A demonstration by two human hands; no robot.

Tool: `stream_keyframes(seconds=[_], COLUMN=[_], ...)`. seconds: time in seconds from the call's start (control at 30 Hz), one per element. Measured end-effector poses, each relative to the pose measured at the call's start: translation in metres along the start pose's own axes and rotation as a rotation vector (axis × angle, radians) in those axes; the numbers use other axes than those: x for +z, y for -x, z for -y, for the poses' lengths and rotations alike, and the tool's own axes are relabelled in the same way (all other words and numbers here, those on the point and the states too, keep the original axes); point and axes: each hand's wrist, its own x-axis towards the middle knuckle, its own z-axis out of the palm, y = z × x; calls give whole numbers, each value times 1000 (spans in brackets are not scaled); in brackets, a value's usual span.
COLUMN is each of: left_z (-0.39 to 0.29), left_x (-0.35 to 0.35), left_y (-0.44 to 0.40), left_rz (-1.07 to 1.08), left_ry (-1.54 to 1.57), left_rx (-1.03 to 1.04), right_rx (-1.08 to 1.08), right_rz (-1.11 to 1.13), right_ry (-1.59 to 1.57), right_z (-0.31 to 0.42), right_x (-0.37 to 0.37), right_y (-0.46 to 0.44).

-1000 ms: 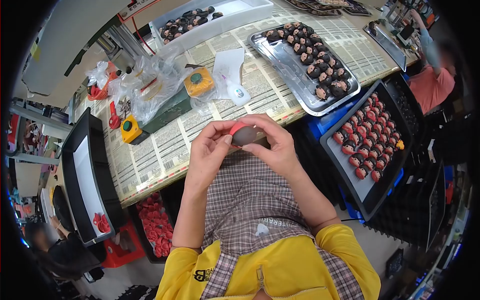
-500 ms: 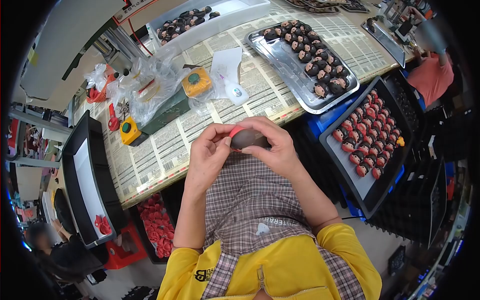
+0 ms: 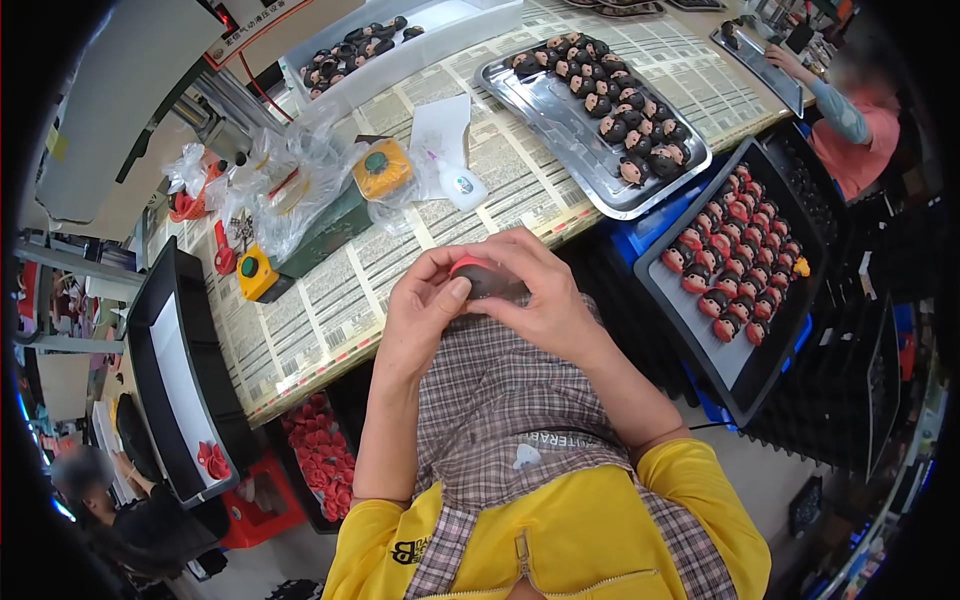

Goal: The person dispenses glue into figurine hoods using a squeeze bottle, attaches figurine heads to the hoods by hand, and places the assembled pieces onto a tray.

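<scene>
A small doll head (image 3: 490, 283), dark brown with a red band along its edge, is held between both hands above my lap. My left hand (image 3: 428, 303) pinches its red-edged side, thumb pressed on the dark surface. Curled round the opposite side is my right hand (image 3: 540, 298), with fingers over the top and thumb beneath. The head's underside and far side are hidden by my fingers. To the right, a black tray (image 3: 650, 265) lined with white holds rows of doll heads with red pieces. A metal tray (image 3: 560, 135) on the table carries black-haired doll heads.
On the paper-covered table (image 3: 330, 335) are yellow button boxes (image 3: 382, 170), plastic bags (image 3: 300, 190) and a white bottle (image 3: 465, 188). A white bin (image 3: 430, 50) stands behind. At left are a black tray (image 3: 190, 385) and a bin of red pieces (image 3: 318, 450). Co-workers sit on both sides.
The doll head has turned slightly in my hands, and my left thumb now lies further over its dark surface. The view has shifted a little. The co-worker at right has an arm reaching forward.
</scene>
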Motion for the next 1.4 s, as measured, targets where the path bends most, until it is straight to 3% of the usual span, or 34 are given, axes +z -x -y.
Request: stream_keyframes(seconds=[0.17, 0.67, 0.8, 0.87, 0.97, 1.07, 1.2, 1.33, 1.4], left_z=[-1, 7, 12, 27, 31, 30, 28, 31, 32], left_x=[-7, -9, -3, -14, 4, 15, 21, 16, 21], left_y=[0, -3, -3, -5, -1, 2, 6, 5, 3], left_rz=[15, -46, -90, -60, 3, 34, 174, 65, 68], left_ry=[65, 26, -22, -99, -67, -130, -225, -251, -243], left_rx=[-48, -88, -43, -3, -44, -147, -12, -27, -27], right_rx=[116, 57, 46, -91, -168, -117, 87, 517, 667], right_rz=[15, -82, -20, -66, -50, -49, -230, -383, -335], right_ry=[-165, 5, 8, 317, 511, 498, 762, 1145, 1269], right_z=[-7, -5, -1, 9, -2, 6, 18, 15, 14], right_x=[-7, -1, -5, -4, 3, -29, -121, -222, -246], right_y=[1, 2, 6, 12, 24, 42, 79, 144, 176])
